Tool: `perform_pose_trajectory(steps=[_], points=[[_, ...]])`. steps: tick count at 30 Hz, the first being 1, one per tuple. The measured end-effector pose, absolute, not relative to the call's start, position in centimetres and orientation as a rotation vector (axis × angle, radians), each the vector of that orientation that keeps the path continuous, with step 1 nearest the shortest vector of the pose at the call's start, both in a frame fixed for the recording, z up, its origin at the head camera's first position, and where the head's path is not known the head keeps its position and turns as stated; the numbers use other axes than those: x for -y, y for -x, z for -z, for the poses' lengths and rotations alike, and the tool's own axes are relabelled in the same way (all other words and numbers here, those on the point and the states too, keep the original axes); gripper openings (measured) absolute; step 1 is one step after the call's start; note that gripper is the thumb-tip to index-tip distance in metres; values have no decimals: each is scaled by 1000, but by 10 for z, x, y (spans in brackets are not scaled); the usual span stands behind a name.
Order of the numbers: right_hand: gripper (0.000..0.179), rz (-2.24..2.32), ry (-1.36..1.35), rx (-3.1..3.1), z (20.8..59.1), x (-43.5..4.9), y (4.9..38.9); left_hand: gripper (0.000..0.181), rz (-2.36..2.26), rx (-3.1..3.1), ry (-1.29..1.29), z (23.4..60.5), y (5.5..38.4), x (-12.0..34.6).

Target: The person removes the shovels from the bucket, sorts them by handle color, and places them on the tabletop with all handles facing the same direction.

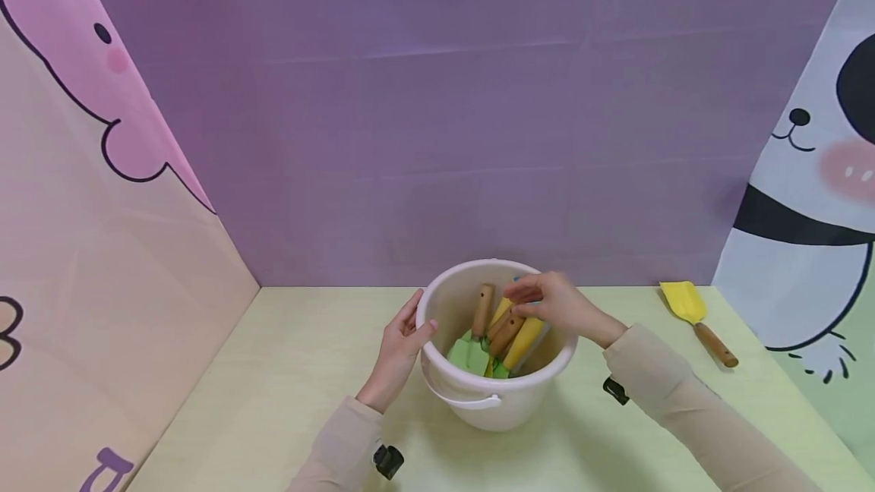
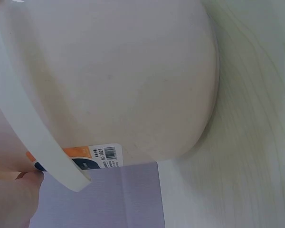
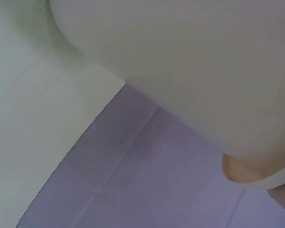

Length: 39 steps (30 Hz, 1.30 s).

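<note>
A white plastic bucket (image 1: 494,410) stands on the table with its bail handle (image 1: 472,403) hanging down in front. Garden hand tools with wooden handles (image 1: 482,310) lie inside, among them a green blade (image 1: 468,355) and a yellow one (image 1: 524,344). At the bucket's left rim my left hand (image 1: 396,348) grips the wall, thumb over the edge and fingers outside. Over the opening, my right hand (image 1: 557,306) has loosely bent fingers just above the wooden handles, with a gap between thumb and fingers. Its fingers are out of sight in the right wrist view, where the bucket wall (image 3: 180,61) fills much of the frame.
A yellow hand shovel (image 1: 683,302) with a wooden handle lies at the table's right rear. Behind the bucket rises a purple backdrop (image 1: 437,135), with printed panels on both sides. In the left wrist view a label (image 2: 107,156) sticks to the bucket.
</note>
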State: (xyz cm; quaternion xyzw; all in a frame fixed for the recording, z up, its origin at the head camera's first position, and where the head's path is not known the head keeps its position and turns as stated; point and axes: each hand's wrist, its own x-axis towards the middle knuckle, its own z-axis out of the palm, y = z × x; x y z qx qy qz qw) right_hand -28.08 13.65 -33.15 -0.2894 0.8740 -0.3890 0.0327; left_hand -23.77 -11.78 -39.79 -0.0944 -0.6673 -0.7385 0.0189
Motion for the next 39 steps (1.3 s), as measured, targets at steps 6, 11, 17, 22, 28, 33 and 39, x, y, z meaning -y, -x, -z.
perform_pose_trajectory(steps=[6,11,17,22,28,33,39], points=[[28,1074,934,-2721,332,-134,281,65,2281,2078,295,396,238,119],[27,976,941,-2750,328,-131,279,64,2267,2084,291,396,238,120],[29,971,898,-2727,328,-129,278,63,2282,2078,285,396,236,121],[28,962,898,-2700,329,-128,280,63,2270,2089,274,396,234,122],[25,931,979,-2659,328,-127,279,63,2256,2084,266,396,234,124],[18,817,1079,-2641,330,-122,278,63,2275,2066,269,395,235,122],[21,624,1156,-2670,333,-116,276,63,2280,2066,263,395,234,121]])
